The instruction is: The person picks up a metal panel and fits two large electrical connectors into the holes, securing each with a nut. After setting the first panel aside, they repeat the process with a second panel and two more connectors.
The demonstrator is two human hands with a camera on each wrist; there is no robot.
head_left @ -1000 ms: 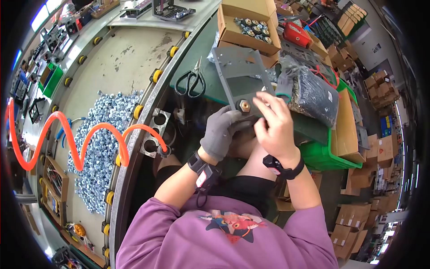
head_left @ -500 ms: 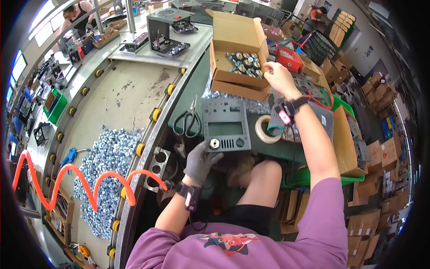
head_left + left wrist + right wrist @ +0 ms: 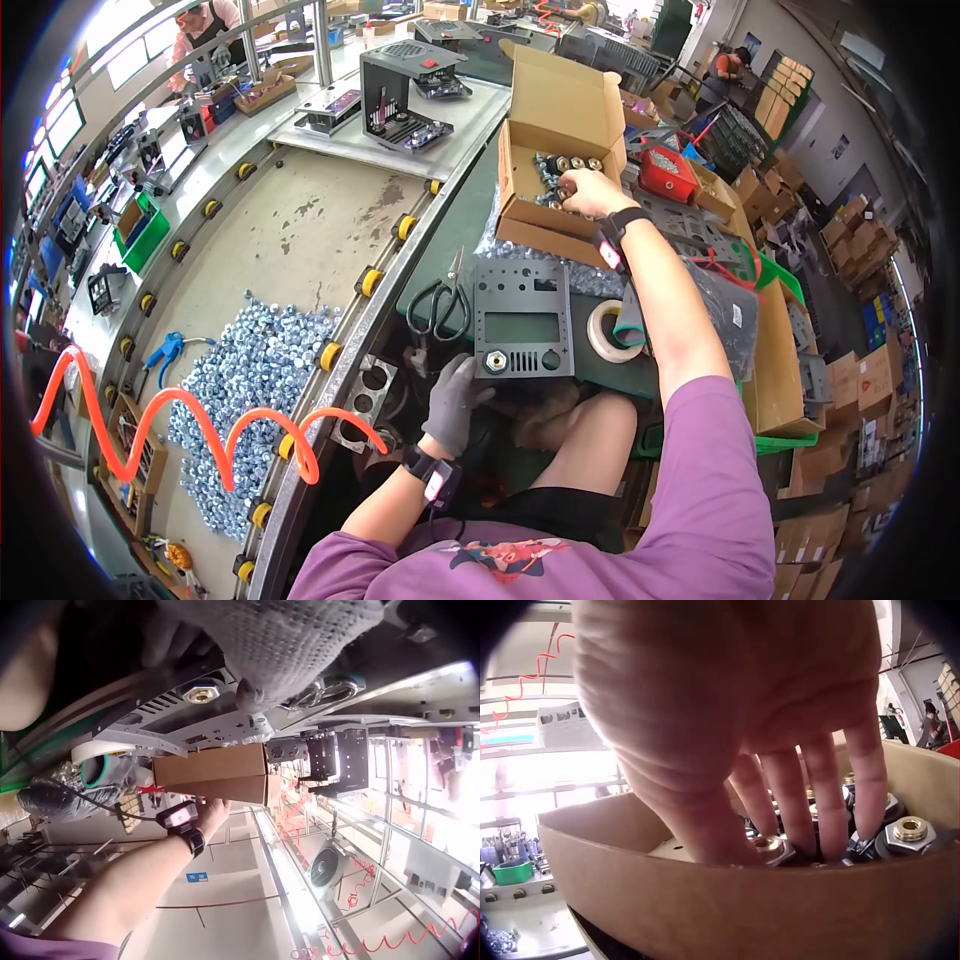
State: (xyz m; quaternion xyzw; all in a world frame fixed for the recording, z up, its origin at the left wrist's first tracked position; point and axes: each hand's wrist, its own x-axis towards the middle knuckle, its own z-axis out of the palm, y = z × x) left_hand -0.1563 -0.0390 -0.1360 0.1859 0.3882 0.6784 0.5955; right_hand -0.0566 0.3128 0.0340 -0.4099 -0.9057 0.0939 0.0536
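Note:
In the head view, a dark grey metal panel (image 3: 522, 300) with a rectangular cutout lies at the green table's front edge. A brass-threaded fitting with a hex nut (image 3: 495, 361) sits in its lower left corner. My gloved left hand (image 3: 452, 405) holds that corner, its thumb over the edge and its fingers underneath in the left wrist view. My bare right hand (image 3: 780, 735) reaches down into a cardboard box (image 3: 727, 900) among similar fittings (image 3: 909, 830). Its fingers are fairly straight and spread; the thumb tip is beside one fitting, and the box wall partly hides the fingertips.
Black-handled scissors (image 3: 438, 308) lie left of the panel, a roll of tape (image 3: 610, 332) right of it. Bubble wrap (image 3: 590, 277) lies under the box. A conveyor rail (image 3: 340, 350) borders a heap of small metal parts (image 3: 245, 400), crossed by an orange coiled hose (image 3: 215, 440).
Earlier both hands were at the tilted panel near the lap. The panel now lies flat, still held by the left hand, and the right hand has moved away into the box.

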